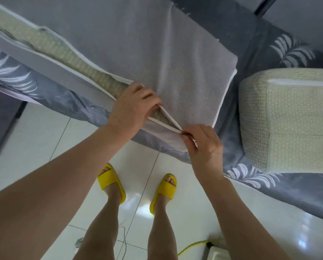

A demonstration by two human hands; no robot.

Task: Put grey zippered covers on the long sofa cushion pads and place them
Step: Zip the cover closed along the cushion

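Forearms: the left forearm (53,175) and right forearm (241,212) reach up from 7 and 5 o'clock toward the work at centre.
Right grip (203,145): thumb and fingers pinch the zip pull (183,133), closed on it, just at 4 o'clock of centre.
Left grip (136,106): fingers curl over the grey cover (138,44) at the open zip edge, at 10 o'clock of the pull; the fingertips sit right at the gap.
Zip: the two white tapes spread in a V from the pull toward 10 o'clock; most of the run looks unzipped.
Cushion pad (67,53): inside the cover, its green woven side showing through the gap along the long edge toward 10 o'clock.
Second pad (288,119): bare, lying on the sofa (297,194) at 3 o'clock, well apart from the grips.
Floor (44,137): glossy white tile under yellow slippers (111,182); a yellow cable (192,248) runs at 6 o'clock.
Risk, snag: the pad bulges at the gap, so the slider may bite its weave or loose cover cloth if the tapes are not drawn together ahead of it.
Risk, pinch: left fingertips lie in the slider's path.
Risk, slip: the cushion overhangs the sofa edge; a hard pull could drag it off.
Risk, footing: the cable lies near the feet.
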